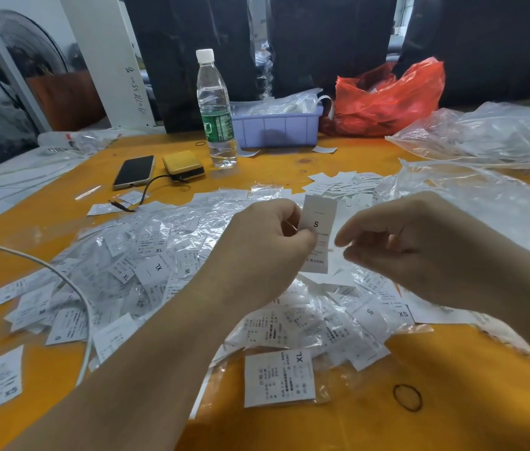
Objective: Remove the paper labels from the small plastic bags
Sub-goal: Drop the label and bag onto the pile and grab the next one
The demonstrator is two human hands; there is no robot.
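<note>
On the orange table point(420, 379), a heap of small bagged labels point(166, 265) lies at left. My left hand point(267, 252) pinches a label marked S point(319, 229), held upright above the heap. My right hand point(420, 245) hovers just beside it, fingers loosely curled, holding nothing.

Even bright light, wide-angle edge warp

Small label print point(279, 382) unreadable.
</note>
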